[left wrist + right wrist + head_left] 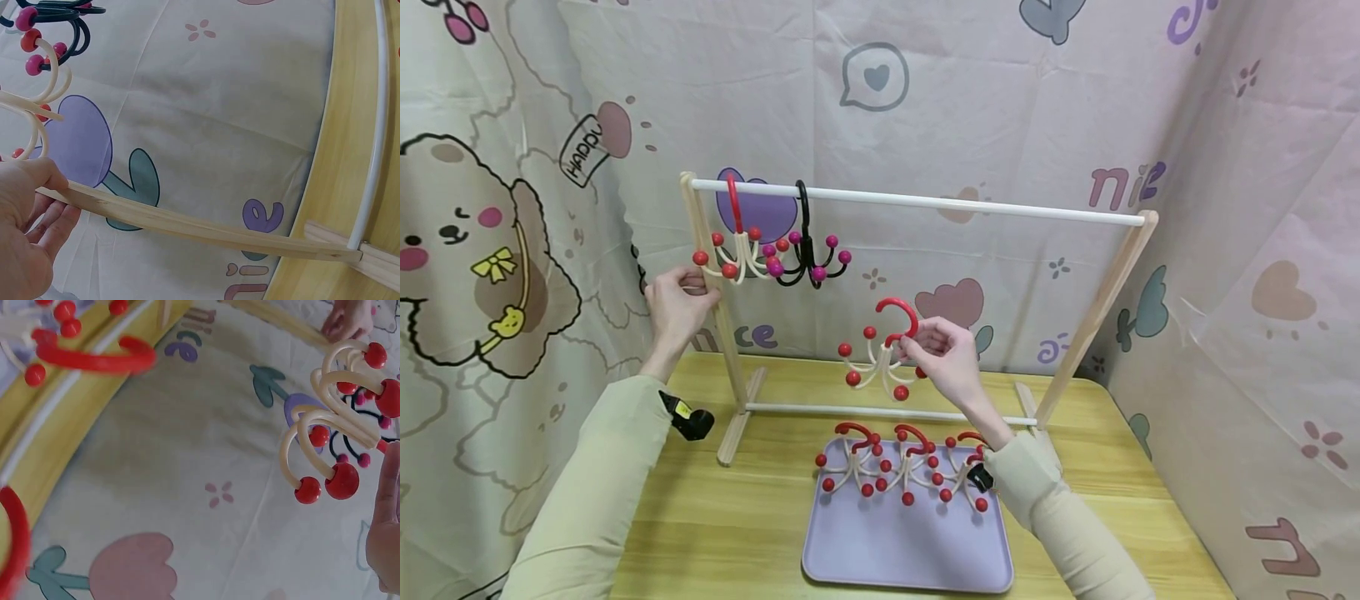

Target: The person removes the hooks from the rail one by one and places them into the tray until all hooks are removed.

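Note:
My left hand (679, 304) grips the left wooden post (187, 220) of a hanging rack, thumb on one side and fingers on the other. Between thumb and fingers, my right hand (946, 354) pinches the base of the red hook on a cream multi-arm hanger (885, 360) tipped with red balls. That hanger is in the air, below the rack's white top rod (925, 201) and over the tray's far side. From the rod's left end hang a similar red-hooked hanger (742, 250) and, beside it, a black hanger (806, 250) with magenta balls.
On the wooden table (700, 517), a lilac tray (910, 550) holds three more red-hooked hangers (907, 467) in a row along its far edge. The rack's lower white rod (850, 409) runs behind the tray. Patterned curtains (880, 150) stand close behind and at both sides.

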The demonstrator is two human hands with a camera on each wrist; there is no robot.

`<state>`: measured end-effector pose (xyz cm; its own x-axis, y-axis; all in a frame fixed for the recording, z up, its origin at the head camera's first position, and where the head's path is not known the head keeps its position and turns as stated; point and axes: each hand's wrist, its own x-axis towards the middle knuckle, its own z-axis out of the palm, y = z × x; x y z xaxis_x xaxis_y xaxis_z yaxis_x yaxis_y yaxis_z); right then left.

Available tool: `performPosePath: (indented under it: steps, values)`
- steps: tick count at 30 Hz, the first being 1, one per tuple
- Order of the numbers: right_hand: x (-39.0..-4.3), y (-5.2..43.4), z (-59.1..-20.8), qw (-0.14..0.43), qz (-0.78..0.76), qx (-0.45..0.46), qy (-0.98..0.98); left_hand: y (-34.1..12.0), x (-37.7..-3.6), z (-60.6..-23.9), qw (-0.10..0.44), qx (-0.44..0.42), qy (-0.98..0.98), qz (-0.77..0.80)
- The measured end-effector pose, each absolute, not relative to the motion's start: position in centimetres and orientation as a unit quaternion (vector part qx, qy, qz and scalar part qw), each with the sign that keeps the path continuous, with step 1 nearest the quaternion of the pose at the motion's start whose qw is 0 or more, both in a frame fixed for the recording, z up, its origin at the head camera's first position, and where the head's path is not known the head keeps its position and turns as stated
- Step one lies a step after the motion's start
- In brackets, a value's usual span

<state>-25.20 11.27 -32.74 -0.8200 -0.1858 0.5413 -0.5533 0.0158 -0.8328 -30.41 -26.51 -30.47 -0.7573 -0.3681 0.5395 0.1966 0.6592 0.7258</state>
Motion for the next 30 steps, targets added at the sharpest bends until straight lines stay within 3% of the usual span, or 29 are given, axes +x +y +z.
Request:
performPosePath:
  steps: [30]
  values:
    - [-19.6,9.8,-42.4,-0.027,0.623,0.332,-0.708,-26.4,-30.3,-30.3,0.336,0.049,-0.845,-0.413]
